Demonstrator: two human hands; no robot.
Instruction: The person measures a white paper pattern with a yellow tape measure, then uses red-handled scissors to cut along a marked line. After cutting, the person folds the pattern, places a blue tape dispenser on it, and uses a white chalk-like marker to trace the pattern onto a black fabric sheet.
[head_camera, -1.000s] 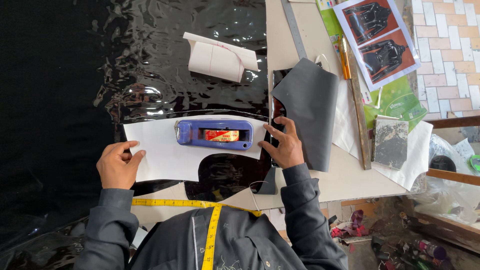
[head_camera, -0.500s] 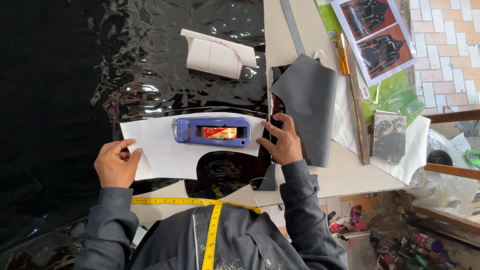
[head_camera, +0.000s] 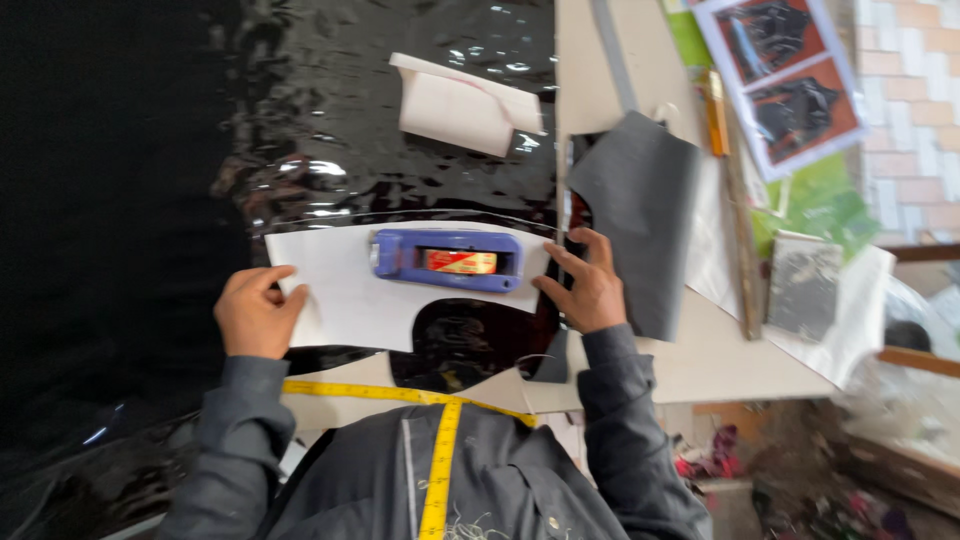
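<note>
At frame centre, the left hand (head_camera: 258, 312) and right hand (head_camera: 583, 288) pressed flat, fingers spread, on opposite edges of a white paper pattern (head_camera: 345, 290) (blue weight (head_camera: 447, 260) atop), glossy black material (head_camera: 300, 130) stretching open upper left.

blue tool (head_camera: 447, 260) blocks pattern middle, open black sheet (head_camera: 150, 150) left

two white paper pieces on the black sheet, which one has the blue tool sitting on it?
The nearer, wide white pattern piece, held at both ends by the left hand and right hand. The folded piece farther away carries nothing.
</note>
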